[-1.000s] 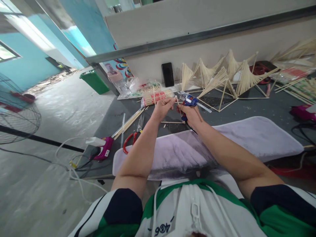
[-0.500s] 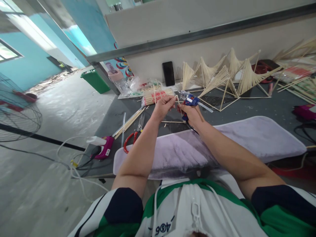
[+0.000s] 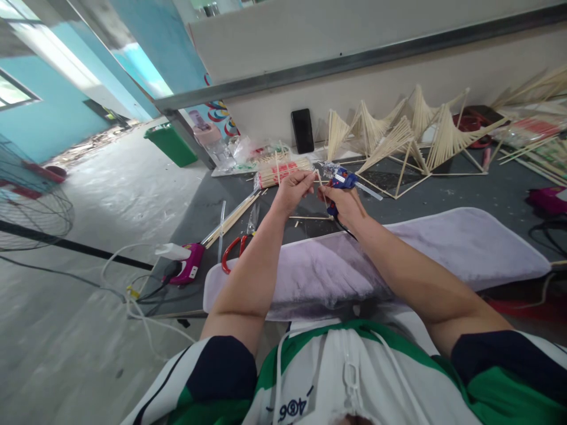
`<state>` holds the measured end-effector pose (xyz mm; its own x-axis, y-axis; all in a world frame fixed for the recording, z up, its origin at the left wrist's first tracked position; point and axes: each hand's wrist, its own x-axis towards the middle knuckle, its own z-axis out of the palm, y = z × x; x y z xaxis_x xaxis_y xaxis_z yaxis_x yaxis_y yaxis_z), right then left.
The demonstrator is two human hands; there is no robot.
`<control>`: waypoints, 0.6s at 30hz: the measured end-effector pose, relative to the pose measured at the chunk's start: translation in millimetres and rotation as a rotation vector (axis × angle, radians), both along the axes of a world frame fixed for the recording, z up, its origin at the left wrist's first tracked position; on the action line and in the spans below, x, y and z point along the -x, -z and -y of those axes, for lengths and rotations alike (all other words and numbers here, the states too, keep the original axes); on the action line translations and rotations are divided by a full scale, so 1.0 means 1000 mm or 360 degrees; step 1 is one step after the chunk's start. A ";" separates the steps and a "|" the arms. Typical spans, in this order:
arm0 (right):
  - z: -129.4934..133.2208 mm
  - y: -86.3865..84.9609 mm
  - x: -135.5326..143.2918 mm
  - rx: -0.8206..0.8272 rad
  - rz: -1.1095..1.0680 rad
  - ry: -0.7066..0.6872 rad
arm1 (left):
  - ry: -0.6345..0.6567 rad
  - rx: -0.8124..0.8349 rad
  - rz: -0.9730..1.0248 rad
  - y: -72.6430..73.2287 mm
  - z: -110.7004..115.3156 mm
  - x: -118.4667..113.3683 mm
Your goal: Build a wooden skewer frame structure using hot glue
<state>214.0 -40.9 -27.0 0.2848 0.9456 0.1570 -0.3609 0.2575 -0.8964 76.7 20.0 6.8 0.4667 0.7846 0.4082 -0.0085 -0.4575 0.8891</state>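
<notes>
Near the middle of the table, my left hand [image 3: 296,190] pinches a thin wooden stick frame at its upper corner. My right hand [image 3: 343,200] is wrapped round a blue glue gun [image 3: 343,179], whose black cord runs down beside the wrist; its fingertips also touch a slanting stick [image 3: 323,190]. Both hands are close together, a small gap between their fingertips. Just behind my left hand lies a packet of sticks [image 3: 283,171] with a red band. Fan-shaped stick models [image 3: 403,136] stand to the right of the glue gun.
Red-handled scissors [image 3: 234,251], loose sticks [image 3: 234,218] and a magenta power socket [image 3: 190,264] lie at the left. A black phone [image 3: 302,131] leans on the wall. A pale purple cloth [image 3: 460,245] covers the front edge. Another magenta socket [image 3: 549,200] is at the right.
</notes>
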 end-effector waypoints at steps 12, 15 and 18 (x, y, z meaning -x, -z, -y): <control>-0.006 0.007 -0.003 -0.0044 0.0046 -0.0021 | 0.0026 0.0036 -0.0011 -0.004 0.003 0.000; -0.003 0.003 -0.001 -0.0034 0.0013 -0.0015 | 0.0031 0.0049 -0.0008 -0.005 0.004 0.000; -0.001 0.000 0.000 -0.0016 0.0004 -0.0010 | 0.0032 0.0054 -0.0014 -0.006 0.004 0.000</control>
<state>214.3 -39.8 -27.1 0.2783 0.9458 0.1672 -0.3602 0.2641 -0.8947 76.3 15.8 12.6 0.4860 0.7883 0.3773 -0.0093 -0.4271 0.9042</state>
